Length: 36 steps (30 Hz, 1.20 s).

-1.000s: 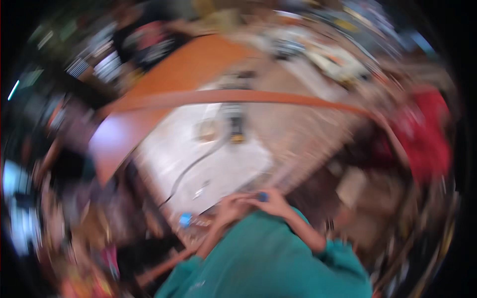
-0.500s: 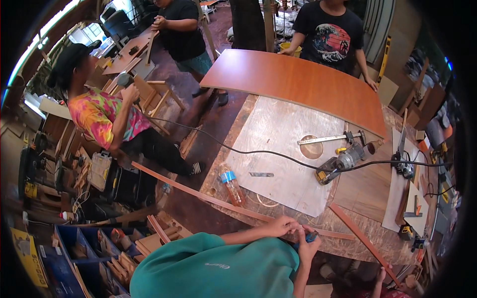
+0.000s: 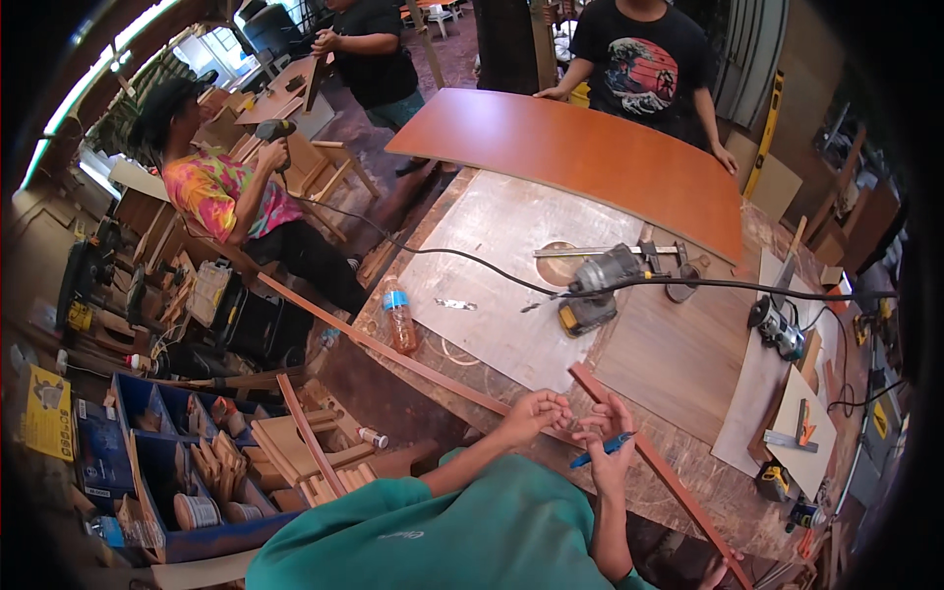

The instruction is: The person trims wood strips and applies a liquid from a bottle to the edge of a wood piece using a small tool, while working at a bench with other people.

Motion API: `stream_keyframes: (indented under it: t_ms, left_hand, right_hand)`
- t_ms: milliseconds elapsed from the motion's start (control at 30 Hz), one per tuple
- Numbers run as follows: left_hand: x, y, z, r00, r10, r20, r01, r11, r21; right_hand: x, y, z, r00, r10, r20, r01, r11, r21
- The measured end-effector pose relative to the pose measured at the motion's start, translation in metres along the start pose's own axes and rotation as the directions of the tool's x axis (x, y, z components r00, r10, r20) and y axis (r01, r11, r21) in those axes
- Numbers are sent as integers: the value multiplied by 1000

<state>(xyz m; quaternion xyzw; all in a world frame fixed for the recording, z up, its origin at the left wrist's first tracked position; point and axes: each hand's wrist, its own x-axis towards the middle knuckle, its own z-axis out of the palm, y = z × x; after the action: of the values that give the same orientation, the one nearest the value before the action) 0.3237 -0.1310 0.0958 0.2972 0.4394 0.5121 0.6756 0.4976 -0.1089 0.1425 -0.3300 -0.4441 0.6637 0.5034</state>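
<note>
My left hand is closed, its thumb and fingertips pinched together. Whatever it may hold is too small to make out. Close beside it on the right, my right hand has a blue pen-like tool lying across its palm, with its fingers curled up near the left fingertips. Beneath my left hand runs a long reddish-brown wooden strip, reaching off to the left past the table edge. A second strip slants down behind my right hand. At its lower end is another person's hand.
A grey and yellow drill, a bar clamp and a bottle are on the worktable. A black cable crosses above it. Co-workers stand beyond; one touches a large orange-brown panel. A blue compartment box sits lower left.
My view has shifted slightly. My right hand has turned, showing more of the blue tool. The drill is turned, its bit now pointing left. The right-hand strip's upper end has moved closer to my hands.
</note>
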Motion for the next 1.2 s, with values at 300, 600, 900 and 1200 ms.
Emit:
stream_keyframes:
  t_ms: [300,600,900,1200]
  left_hand:
    - [24,-23,32,962,-270,31,262,893,-366]
    - [42,-22,42,925,-377,40,374,889,-265]
    - [48,-26,-3,875,-481,47,479,849,-223]
    - [48,-7,-61,937,-272,-221,282,959,12]
  right_hand:
    - [-21,-116,-43,936,-235,264,353,625,-696]
    - [-25,-62,-97,996,16,-90,-91,118,-989]
    - [-15,-14,-66,980,90,-176,-186,126,-974]
    - [14,49,-76,988,57,-143,-134,-142,-981]
